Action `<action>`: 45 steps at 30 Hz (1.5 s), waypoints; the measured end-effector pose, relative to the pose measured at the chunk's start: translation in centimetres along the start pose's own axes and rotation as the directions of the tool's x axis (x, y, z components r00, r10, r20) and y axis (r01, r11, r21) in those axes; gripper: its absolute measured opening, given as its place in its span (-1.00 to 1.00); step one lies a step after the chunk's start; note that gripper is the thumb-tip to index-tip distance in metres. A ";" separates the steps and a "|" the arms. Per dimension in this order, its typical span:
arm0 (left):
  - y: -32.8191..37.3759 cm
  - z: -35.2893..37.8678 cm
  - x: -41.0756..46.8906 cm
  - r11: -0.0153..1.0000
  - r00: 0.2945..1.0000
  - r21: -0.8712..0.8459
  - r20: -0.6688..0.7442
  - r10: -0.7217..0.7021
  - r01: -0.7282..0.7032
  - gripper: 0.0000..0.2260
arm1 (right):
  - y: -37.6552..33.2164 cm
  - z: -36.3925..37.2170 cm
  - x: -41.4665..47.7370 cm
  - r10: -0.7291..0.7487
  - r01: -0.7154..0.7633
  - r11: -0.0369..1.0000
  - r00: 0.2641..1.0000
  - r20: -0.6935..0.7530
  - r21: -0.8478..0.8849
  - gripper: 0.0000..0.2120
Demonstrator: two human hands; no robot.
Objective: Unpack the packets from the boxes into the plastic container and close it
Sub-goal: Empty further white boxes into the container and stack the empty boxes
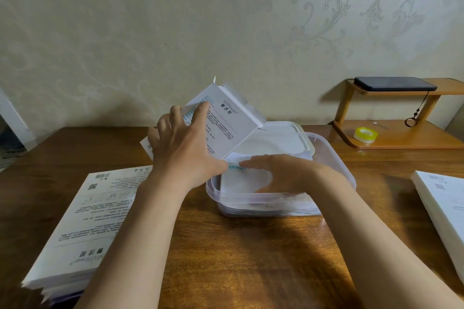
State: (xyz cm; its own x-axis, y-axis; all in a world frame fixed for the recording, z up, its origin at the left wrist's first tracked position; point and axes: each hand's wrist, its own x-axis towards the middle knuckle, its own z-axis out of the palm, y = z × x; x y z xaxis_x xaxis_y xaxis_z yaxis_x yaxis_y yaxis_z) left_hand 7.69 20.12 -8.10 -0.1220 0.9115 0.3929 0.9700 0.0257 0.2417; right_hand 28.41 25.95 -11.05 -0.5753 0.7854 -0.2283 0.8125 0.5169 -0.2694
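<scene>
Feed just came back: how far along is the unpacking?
Done: some packets already lie in the container. In hand: the left hand tips an open box over it; the right hand lies flat on the packets. Left: the lid is off, behind the container; whether the left stack and right stack are emptied, I cannot tell.

Brown wooden tabletop [251, 246], two-tier wooden shelf [401, 142] at right of frame, dark phone [395, 83] on upper tier, yellow-cored tape roll [365, 135] on lower tier, floral-patterned wallpaper [150, 32] behind.
</scene>
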 end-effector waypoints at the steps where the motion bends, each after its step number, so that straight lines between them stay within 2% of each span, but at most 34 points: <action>1: 0.0 0.0 0.0 1.000 1.000 -0.005 0.001 0.002 -0.002 0.03 | 0.0 0.0 0.0 -0.005 0.005 1.000 1.000 0.010 0.005 -0.31; 8: -0.1 0.2 0.1 0.999 0.999 0.001 0.004 0.038 -0.038 0.02 | -0.1 0.0 0.1 0.006 -0.003 0.999 0.995 0.096 -0.033 -0.35; 18: 0.1 0.2 0.0 0.998 0.999 0.028 -0.002 0.054 -0.054 0.02 | 0.5 0.5 0.7 0.026 -0.028 1.000 0.994 0.109 0.015 -0.34; 21: 0.0 0.1 0.0 0.998 0.998 0.028 0.003 0.061 -0.061 0.03 | 0.2 0.3 0.5 0.014 -0.015 1.000 0.998 0.060 0.024 -0.33; 23: -0.1 0.0 0.0 0.998 0.997 0.011 0.015 0.069 -0.069 0.03 | 0.2 -0.7 -0.4 0.036 -0.029 0.991 0.998 -0.046 0.128 -0.37; 24: -0.1 -0.1 0.0 0.998 0.997 0.001 0.018 0.070 -0.070 0.03 | 0.3 -1.5 -0.8 0.058 -0.028 0.977 0.989 -0.138 0.210 -0.47; 25: -0.1 -0.2 0.0 0.997 0.997 -0.003 0.020 0.071 -0.071 0.04 | 0.4 -2.4 -1.3 0.105 -0.022 0.955 0.958 -0.266 0.295 -0.61; 26: 0.0 -0.2 0.0 0.997 0.997 0.000 0.021 0.076 -0.076 0.04 | 0.3 -3.2 -1.8 0.173 -0.008 0.928 0.895 -0.411 0.374 -0.74; 28: 0.1 -0.3 -0.1 0.995 0.995 0.019 0.011 0.101 -0.101 0.06 | 0.0 -4.7 -2.7 0.303 0.129 0.815 0.735 -0.607 0.564 -0.74; 29: 0.2 -0.3 -0.1 0.993 0.993 0.032 0.007 0.116 -0.117 0.07 | -0.3 -5.2 -3.1 0.345 0.243 0.711 0.697 -0.629 0.660 -0.71; 30: 0.3 -0.4 0.0 0.990 0.991 0.045 0.003 0.133 -0.133 0.09 | -0.9 -5.6 -3.5 0.357 0.344 0.592 0.699 -0.620 0.729 -0.71; 32: 0.4 -0.5 0.0 0.982 0.984 0.070 -0.014 0.178 -0.177 0.11 | -2.0 -5.9 -3.9 0.319 0.442 0.392 0.757 -0.570 0.807 -0.74; 35: 0.8 -0.7 0.0 0.967 0.970 0.097 -0.037 0.240 -0.236 0.13 | -3.0 -5.9 -4.2 0.270 0.419 0.230 0.840 -0.471 0.879 -0.76; 38: 1.1 -0.8 0.0 0.953 0.958 0.141 -0.058 0.279 -0.269 0.13 | -3.2 -5.8 -4.1 0.217 0.348 0.193 0.897 -0.386 0.917 -0.80; 45: 1.7 -0.5 -0.3 0.925 0.942 0.200 -0.033 0.335 -0.322 0.13 | -2.7 -5.6 -4.0 0.204 0.232 0.194 0.941 -0.271 0.953 -0.83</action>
State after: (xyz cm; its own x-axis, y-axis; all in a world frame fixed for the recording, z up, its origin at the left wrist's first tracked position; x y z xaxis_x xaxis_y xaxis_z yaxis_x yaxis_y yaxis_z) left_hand 9.31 19.64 -7.36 0.2033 0.8535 0.4798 0.9789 -0.1877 -0.0808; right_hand 29.02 23.33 -4.18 -0.3505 0.9364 -0.0165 -0.0649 -0.0418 -0.9970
